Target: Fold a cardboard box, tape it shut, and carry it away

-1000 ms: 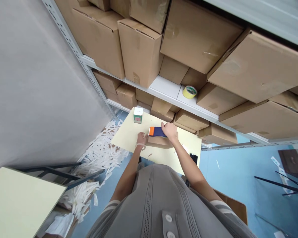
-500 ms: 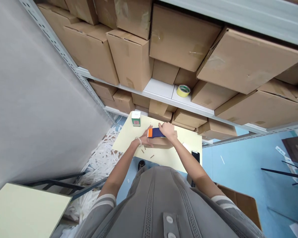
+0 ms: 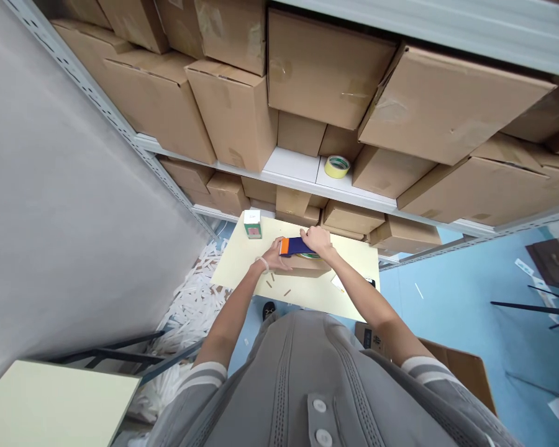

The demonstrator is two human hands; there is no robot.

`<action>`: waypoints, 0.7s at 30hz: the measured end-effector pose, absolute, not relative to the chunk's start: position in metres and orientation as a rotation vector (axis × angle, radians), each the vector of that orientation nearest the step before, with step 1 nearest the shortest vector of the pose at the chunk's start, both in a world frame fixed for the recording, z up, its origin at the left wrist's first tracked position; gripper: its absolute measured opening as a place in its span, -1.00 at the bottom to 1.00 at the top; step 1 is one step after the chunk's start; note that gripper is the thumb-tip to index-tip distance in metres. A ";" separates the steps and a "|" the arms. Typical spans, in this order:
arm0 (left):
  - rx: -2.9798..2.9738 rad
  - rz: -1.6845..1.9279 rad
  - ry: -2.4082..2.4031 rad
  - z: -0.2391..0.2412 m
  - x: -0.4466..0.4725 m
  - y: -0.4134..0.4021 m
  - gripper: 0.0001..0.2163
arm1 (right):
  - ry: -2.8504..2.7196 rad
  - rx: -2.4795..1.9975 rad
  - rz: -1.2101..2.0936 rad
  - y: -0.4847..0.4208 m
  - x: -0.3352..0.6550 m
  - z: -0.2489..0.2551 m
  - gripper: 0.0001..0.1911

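A small brown cardboard box (image 3: 302, 267) lies on the pale table in front of me. My right hand (image 3: 317, 239) is closed around a dark blue tape dispenser (image 3: 295, 246) with an orange front end, held on top of the box. Part of its tape roll shows beneath that hand. At the box's left end my left hand (image 3: 274, 256) grips the cardboard, its fingertips close to the dispenser's orange end. Some of its fingers are hard to make out. A small green and white carton (image 3: 252, 225) stands upright at the table's back left.
The pale table (image 3: 228, 264) carries several brown scraps near its front edge and a partly hidden phone (image 3: 371, 282). Shelves behind hold many cardboard boxes and a yellow tape roll (image 3: 336, 167). Shredded paper (image 3: 190, 292) covers the floor at left. An open carton (image 3: 461, 372) stands at right.
My right hand and the tape dispenser have shifted slightly right over the box, and more of the tape roll shows. My left hand stays at the box's left end. The view has tilted slightly.
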State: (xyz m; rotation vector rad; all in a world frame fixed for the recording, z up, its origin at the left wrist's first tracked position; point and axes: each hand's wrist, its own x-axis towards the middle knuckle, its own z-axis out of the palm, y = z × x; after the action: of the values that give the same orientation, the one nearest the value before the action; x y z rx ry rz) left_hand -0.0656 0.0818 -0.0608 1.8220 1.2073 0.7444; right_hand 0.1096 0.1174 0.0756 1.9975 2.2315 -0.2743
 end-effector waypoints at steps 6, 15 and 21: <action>1.906 0.661 1.210 -0.067 -0.068 0.088 0.07 | 2.085 2.139 -0.275 0.123 0.190 0.084 -0.40; 1.943 0.625 1.189 -0.069 -0.069 0.093 0.08 | 1.843 2.187 -0.139 0.115 0.344 0.072 -0.37; 1.936 0.598 1.196 -0.067 -0.067 0.094 0.08 | 1.839 2.105 -0.121 0.117 0.330 0.049 -0.43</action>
State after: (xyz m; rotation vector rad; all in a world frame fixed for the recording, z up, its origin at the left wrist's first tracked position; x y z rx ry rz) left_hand -0.0668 0.0937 -0.0667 1.9357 1.1965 0.5985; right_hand 0.3305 0.1167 0.0494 2.1047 1.8392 -0.1210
